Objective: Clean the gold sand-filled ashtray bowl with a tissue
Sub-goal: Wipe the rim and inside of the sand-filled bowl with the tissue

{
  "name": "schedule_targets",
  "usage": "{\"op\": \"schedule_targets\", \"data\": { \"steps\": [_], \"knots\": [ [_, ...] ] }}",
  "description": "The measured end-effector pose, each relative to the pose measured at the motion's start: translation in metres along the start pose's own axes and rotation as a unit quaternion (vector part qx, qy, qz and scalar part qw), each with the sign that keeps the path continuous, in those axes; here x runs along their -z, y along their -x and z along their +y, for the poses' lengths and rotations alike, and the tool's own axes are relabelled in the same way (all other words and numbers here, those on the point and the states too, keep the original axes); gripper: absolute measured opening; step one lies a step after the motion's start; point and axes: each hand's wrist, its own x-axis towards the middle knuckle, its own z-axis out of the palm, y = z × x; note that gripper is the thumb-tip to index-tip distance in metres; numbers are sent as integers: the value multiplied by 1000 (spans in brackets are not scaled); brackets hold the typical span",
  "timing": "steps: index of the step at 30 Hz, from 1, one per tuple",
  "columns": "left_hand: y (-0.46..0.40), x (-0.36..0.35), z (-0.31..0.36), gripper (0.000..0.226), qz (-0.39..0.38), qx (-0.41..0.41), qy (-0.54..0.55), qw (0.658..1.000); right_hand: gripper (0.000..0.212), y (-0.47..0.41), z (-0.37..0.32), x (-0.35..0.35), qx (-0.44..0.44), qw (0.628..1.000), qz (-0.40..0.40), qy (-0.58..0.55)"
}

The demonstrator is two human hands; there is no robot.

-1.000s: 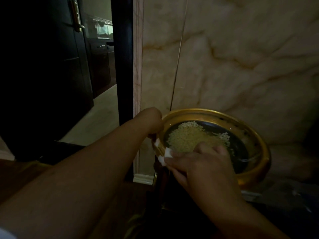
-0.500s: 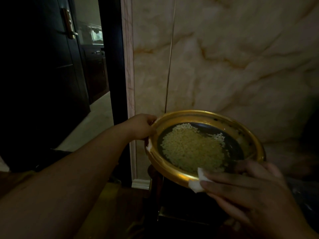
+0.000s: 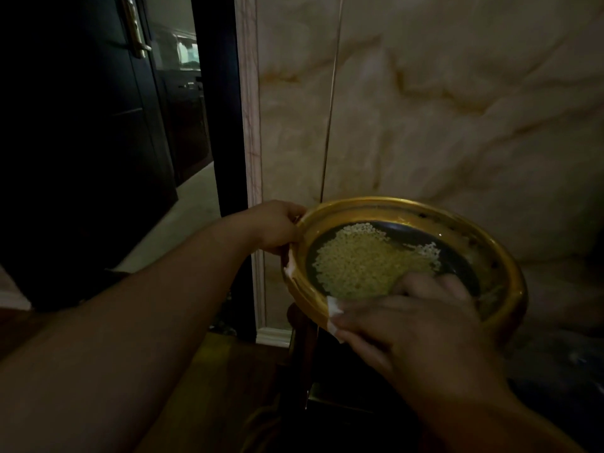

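Note:
The gold ashtray bowl (image 3: 366, 209) is held tilted toward me, with a dark inner pan and a heap of pale sand grains (image 3: 366, 263) in it. My left hand (image 3: 277, 225) grips the bowl's far-left rim. My right hand (image 3: 415, 318) presses a white tissue (image 3: 334, 310) against the near rim, with its fingers reaching over into the bowl. Most of the tissue is hidden under that hand. A small white fleck sits on the left rim.
A cream marble wall (image 3: 457, 119) stands right behind the bowl. To the left are a dark door frame (image 3: 219, 125) and a dark door with a brass handle (image 3: 134, 31). A dark stand (image 3: 327, 371) is below the bowl.
My right hand with the tissue slid left along the near rim and up over the edge into the bowl. The left hand kept its hold on the rim.

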Motion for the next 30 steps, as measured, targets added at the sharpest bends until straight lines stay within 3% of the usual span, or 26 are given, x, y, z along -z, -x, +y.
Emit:
{"op": "schedule_targets", "data": {
  "steps": [5, 8, 11, 15, 19, 27, 30],
  "knots": [
    [-3, -1, -6, 56, -3, -2, 23, 1000, 32, -54, -40, -16, -64, 989, -135, 18],
    [-3, 1, -8, 53, -14, -1, 42, 999, 27, -74, -49, -25, -66, 990, -121, 29],
    [-3, 3, -9, 49, -20, -5, 59, 998, 26, -91, -50, -38, -62, 984, -158, 58],
    [-4, 4, -10, 43, -23, -8, 55, 998, 31, -109, -53, -44, -77, 988, -110, 77],
    [-6, 3, -7, 34, -27, -11, 37, 999, 30, -123, -52, -51, -84, 983, -135, 89],
    [-2, 5, -5, 48, -40, 4, 42, 998, 23, -104, -57, -40, -58, 983, -120, 126],
    [1, 4, -3, 52, -45, 9, 57, 997, 21, -86, -57, -27, -65, 987, -114, 90]
  ]
}}
